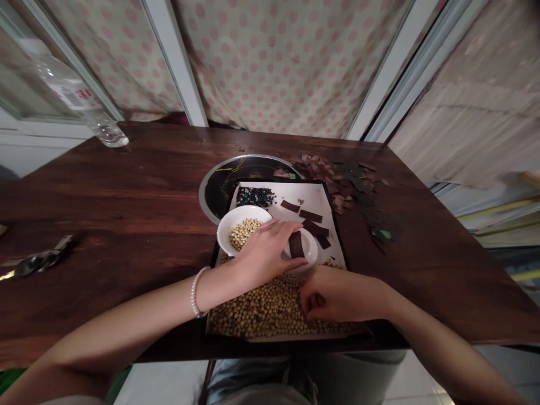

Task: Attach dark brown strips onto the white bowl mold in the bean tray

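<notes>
My left hand (268, 250), with a pearl bracelet (194, 292) at its wrist, reaches over a small white bowl (313, 247). Its thumb and fingers are around a dark brown strip (296, 244) at that bowl. Curled fingers on my right hand (333, 295) are low over the tan beads (257, 309) in the front of the black-edged tray (343, 247); whatever they may hold is hidden. A larger white bowl (225, 222) with pale beads (243, 232) stands left of the small one. More brown strips (311, 216) lie behind on white paper.
Dark beads (255, 196) fill the tray's back left corner. Behind it is a round plate (208, 197) set at the table (139, 208). Brown and green scraps (358, 183) lie to the right. A plastic bottle (84, 101) stands back left, and a shiny metallic object (37, 261) lies left.
</notes>
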`<state>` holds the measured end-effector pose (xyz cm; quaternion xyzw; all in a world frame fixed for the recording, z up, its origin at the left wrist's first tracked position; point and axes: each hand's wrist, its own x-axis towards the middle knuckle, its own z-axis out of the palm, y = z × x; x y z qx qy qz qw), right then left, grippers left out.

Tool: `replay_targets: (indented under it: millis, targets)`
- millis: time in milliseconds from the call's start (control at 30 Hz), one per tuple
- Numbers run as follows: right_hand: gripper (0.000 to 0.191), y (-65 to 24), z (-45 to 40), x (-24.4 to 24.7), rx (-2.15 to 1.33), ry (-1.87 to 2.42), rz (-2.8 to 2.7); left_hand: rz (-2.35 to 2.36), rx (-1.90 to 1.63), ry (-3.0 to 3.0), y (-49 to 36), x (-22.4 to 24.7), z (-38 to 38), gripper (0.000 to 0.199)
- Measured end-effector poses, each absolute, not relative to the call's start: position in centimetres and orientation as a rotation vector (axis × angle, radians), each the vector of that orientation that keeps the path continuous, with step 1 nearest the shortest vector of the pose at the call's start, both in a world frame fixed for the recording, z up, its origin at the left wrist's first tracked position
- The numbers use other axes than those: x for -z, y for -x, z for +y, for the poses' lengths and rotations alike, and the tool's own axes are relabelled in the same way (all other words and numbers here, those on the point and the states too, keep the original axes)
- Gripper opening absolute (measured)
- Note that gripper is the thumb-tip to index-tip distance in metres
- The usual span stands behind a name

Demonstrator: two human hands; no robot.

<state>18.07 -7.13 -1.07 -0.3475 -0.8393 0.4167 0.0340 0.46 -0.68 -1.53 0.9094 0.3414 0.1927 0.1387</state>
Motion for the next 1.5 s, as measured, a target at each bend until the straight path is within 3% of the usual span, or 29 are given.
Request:
replay_targets:
  millis: [100,267,433,700,1067,1500]
  targets:
    - [0.006,-18.2,-7.0,0.5,-1.261,1.039,-2.45,0.969,-0.587,-2.613,-0.4,1.6,-0.7,0.056]
    - [0.005,-18.3,-6.2,-0.6,-0.944,1.114,-1.99,0.957,-0.642,-2.511,-0.4,1.4,-0.6,0.055]
    - [0.005,-18.6,-4.4,1.1,-0.698,1.288,-1.566,0.98,-0.574,-2.556,-0.4,1.3,-0.7,0.06]
    - [0.015,-18.2,-4.2,1.9,-0.503,1.283,-1.711,1.033,-0.545,-2.587,-0.4,1.6,-0.9,0.066]
    - [0.013,-18.3,-4.5,1.9,-0.454,1.338,-1.723,1.047,-0.538,-2.557,-0.5,1.0,-1.2,0.062]
    - [0.019,-17.7,-4.9,1.9,-0.656,1.31,-1.69,1.041,-0.54,-2.565,-0.5,0.9,-1.1,0.059]
